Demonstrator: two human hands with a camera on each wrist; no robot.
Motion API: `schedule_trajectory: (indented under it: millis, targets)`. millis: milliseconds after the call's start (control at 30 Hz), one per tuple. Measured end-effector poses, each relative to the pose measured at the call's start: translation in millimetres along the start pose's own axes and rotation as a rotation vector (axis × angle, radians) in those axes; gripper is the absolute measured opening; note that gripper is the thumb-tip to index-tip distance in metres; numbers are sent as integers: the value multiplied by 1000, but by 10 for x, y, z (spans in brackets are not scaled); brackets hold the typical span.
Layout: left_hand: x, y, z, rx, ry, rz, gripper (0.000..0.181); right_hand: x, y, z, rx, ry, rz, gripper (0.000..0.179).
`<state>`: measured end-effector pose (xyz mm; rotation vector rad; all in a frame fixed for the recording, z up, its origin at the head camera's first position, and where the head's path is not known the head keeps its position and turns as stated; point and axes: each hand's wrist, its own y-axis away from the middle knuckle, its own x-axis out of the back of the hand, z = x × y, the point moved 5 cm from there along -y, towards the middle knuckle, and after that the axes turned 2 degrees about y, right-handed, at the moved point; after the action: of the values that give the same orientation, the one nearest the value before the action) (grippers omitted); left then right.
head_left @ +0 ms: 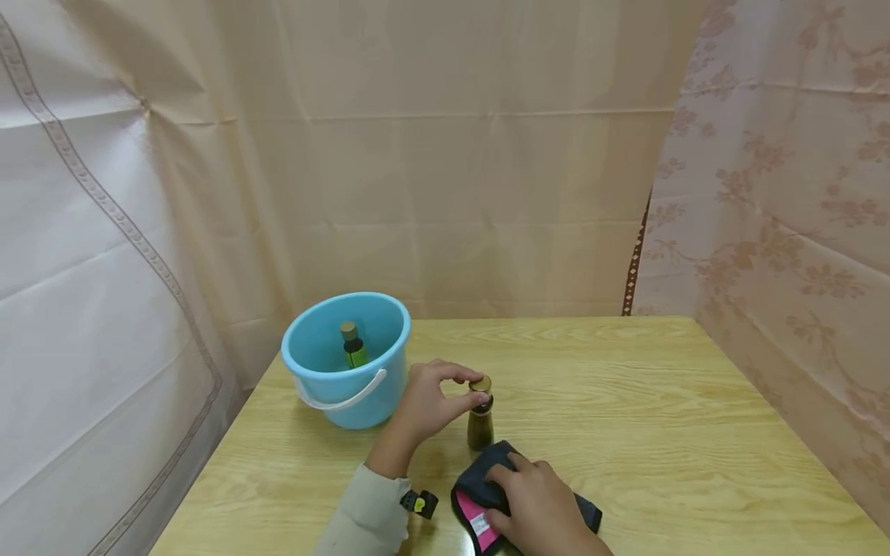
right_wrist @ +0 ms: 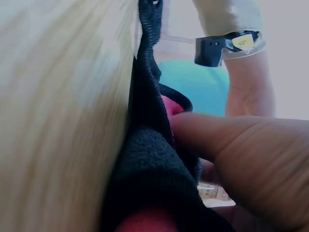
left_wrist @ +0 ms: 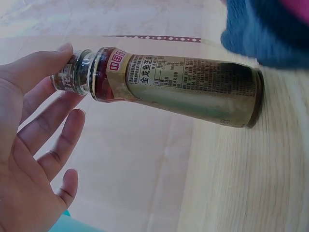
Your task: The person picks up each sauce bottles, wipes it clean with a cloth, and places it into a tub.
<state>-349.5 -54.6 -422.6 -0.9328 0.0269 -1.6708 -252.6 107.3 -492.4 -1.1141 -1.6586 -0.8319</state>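
Observation:
My left hand pinches the cap of an upright sesame oil bottle between thumb and finger. The left wrist view shows the bottle's printed label, with the other fingers held off the glass. Just in front of the bottle, my right hand grips a folded dark cloth with pink lining and a white tag. In the right wrist view the thumb presses into the cloth's fold; most of the other fingers are hidden.
Left of the bottle stands a light blue bucket with a white handle. Inside it is another bottle with a green label. The wooden table is bounded by hanging fabric behind and at both sides.

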Motion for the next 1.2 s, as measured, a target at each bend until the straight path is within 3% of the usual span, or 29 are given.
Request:
schedule_trajectory:
  millis: [133,233,367,467,633,900,1200]
  targets:
    - [36,22,5,-3,14,2,23,64,-3,33,18,47,19,37]
    - [48,31,8,-10,25,3,23,146,-9,125,61,35,84,35]
    - [45,40,14,-11,31,3,23,277,-35,369,53,-162,139,34]
    - [33,46,15,-5,30,-5,23,372,-47,589,-34,-374,157,35]
    - [22,54,29,-30,23,1,22,510,-62,826,-148,-597,246,32]
    - [27,135,59,-88,14,48,21,540,-238,765,24,-891,348,41]
    - [5,181,67,-145,-14,90,23,284,-279,651,79,-1069,394,54]
